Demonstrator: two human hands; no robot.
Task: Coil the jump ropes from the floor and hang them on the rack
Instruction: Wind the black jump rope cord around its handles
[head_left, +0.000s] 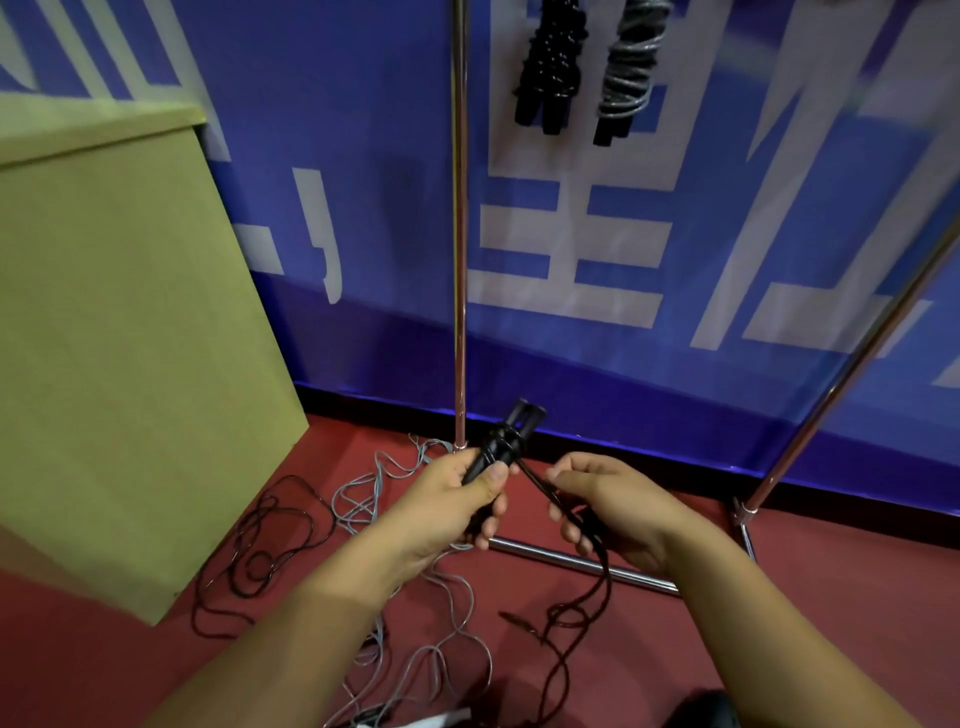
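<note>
Two hands work a black jump rope (582, 587): left hand (457, 506) grips its paired handles (511, 436), right hand (613, 506) pinches the cord

The floor (831, 597) is red, the wall (363, 156) is blue with big white shapes, the box (130, 338) is tan, and the ropes are black (260, 551) and grey (415, 670)

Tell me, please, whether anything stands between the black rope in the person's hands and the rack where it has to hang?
Nothing visible does. The left hand grips the black handles and the right hand pinches the black rope, just in front of the rack. Two coiled ropes already hang there; the bar itself is out of frame.
</note>
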